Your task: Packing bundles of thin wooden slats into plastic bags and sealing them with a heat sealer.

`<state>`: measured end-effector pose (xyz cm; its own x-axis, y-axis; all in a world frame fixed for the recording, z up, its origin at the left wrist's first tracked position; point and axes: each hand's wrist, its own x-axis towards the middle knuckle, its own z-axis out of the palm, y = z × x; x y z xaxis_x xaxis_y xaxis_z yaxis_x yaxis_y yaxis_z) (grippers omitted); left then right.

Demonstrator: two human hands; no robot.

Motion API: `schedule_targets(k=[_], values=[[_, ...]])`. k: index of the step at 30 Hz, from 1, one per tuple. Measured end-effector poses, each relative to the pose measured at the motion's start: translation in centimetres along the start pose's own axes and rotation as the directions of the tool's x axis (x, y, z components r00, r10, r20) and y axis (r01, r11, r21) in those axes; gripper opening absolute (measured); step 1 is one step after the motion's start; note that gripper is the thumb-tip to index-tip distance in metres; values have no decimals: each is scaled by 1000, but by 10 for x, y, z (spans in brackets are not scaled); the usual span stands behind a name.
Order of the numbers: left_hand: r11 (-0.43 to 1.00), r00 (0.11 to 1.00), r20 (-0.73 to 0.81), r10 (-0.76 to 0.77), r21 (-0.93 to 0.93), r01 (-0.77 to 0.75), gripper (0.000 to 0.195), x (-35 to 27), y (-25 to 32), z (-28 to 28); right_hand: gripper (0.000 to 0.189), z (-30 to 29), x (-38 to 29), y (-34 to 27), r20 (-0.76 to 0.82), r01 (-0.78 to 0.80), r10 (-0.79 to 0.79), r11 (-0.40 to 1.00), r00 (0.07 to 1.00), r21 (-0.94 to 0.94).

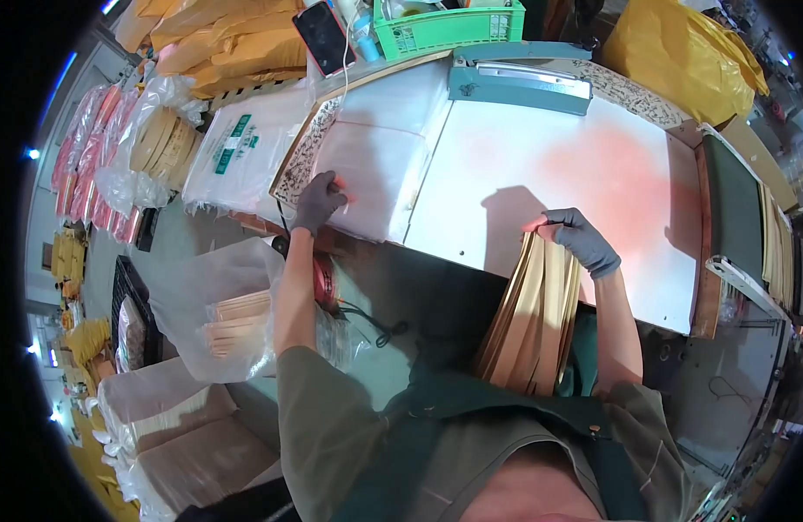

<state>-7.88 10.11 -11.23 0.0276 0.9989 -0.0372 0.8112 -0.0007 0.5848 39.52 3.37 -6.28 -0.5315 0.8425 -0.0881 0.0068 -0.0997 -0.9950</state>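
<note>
My right hand (581, 238), in a grey fingerless-tipped glove, grips a bundle of long thin tan strips (535, 307) by their upper ends; they fan out downward over the table's front edge. My left hand (321, 199), gloved the same way, is at the left of the table over a stack of clear plastic bags (375, 156). Its thumb and fingertips are bent close together; whether they pinch the plastic cannot be told. Between and beyond the hands lies the white table top (467, 189). A blue-green bar heat sealer (522, 81) stands at its far edge.
A green plastic crate (450, 29) and a phone (324, 38) are at the back. A yellow bag (682, 62) stands back right. Packed white plastic (245, 143) lies to the left. Below it, a clear bag (212, 280) holds more strips. A raised wooden edge (705, 261) bounds the right side.
</note>
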Motion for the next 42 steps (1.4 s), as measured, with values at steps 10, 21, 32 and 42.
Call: schedule_targets(k=[10, 21, 32, 42], values=[[976, 978, -133, 162, 167, -139, 23, 20, 18, -10, 24, -8, -13, 8, -89, -70, 64, 996, 994, -61], [726, 979, -201, -44, -679, -106, 32, -1, 81, 9, 34, -12, -32, 3, -160, -72, 60, 995, 985, -73], [621, 910, 107, 401, -762, -184, 7, -77, 227, 125, 23, 8, -7, -10, -74, 0, -9, 991, 997, -131], [692, 890, -264, 373, -559, -456, 11, -66, 264, 124, 17, -2, -38, -19, -123, 33, -42, 997, 992, -75]])
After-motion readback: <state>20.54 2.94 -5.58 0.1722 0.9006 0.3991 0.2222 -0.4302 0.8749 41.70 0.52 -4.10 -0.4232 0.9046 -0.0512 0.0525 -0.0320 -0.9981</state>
